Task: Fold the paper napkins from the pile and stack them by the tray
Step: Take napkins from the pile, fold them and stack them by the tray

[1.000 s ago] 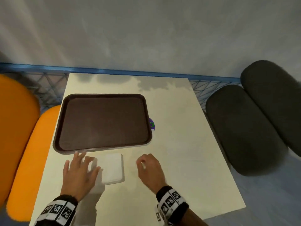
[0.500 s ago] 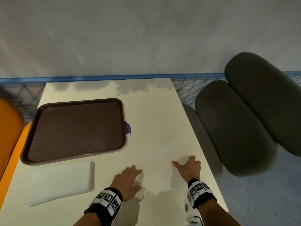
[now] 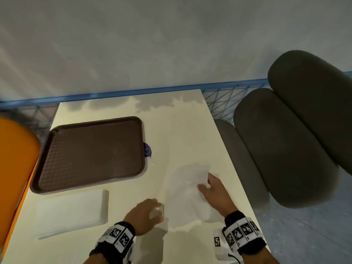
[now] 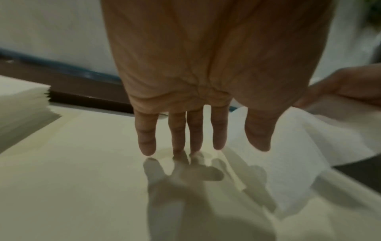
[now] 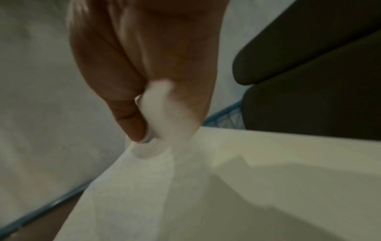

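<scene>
A white paper napkin is lifted off the cream table at the right front. My right hand pinches its far edge between thumb and fingers, and the sheet hangs down from the pinch. My left hand is at the napkin's near left edge. Its fingers are straight, with tips touching the table beside the sheet. A stack of folded napkins lies in front of the brown tray, to the left of both hands.
A small purple object sticks out from under the tray's right rim. Dark grey cushions stand close along the table's right edge. An orange seat is at the left. A blue rail with mesh runs behind the table.
Both hands left the folded stack and moved right. Half a second ago they lay flat on the table; now the right hand has lifted a napkin by its far edge.
</scene>
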Available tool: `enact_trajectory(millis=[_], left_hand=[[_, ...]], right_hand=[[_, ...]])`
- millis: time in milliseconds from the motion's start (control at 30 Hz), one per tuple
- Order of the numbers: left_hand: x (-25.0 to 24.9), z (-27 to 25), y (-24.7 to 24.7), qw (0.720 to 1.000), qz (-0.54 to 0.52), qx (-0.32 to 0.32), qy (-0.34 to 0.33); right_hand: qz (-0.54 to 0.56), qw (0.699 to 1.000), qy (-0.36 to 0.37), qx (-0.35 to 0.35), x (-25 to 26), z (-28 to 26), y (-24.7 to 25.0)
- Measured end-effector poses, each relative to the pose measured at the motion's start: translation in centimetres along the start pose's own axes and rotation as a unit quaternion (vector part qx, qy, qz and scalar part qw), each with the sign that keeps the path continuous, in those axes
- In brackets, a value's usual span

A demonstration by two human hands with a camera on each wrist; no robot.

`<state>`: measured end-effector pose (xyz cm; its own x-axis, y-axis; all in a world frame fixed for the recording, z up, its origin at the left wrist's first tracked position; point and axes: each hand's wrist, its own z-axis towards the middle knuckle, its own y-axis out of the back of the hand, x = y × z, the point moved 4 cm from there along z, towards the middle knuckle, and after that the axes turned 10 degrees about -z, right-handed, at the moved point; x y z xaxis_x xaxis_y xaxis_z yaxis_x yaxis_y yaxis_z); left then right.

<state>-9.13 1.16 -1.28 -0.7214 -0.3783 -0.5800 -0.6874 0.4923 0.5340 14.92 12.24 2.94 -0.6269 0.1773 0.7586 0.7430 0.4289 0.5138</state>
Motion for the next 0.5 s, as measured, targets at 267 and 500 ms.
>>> enact_trajectory(millis=[267, 500], left_hand=[[-2.6, -4.2, 5.5, 0.859, -0.511, -0.018, -0.029], [-5.1, -8.2, 10.1, 0.735, -0.668, 0.04, -0.104]], right_hand=[[0.147, 0.977, 0.132, 0.074, 11.6, -6.5, 1.6], [0.248, 0.964, 0.099, 0.008, 13.7, -8.1, 1.5]])
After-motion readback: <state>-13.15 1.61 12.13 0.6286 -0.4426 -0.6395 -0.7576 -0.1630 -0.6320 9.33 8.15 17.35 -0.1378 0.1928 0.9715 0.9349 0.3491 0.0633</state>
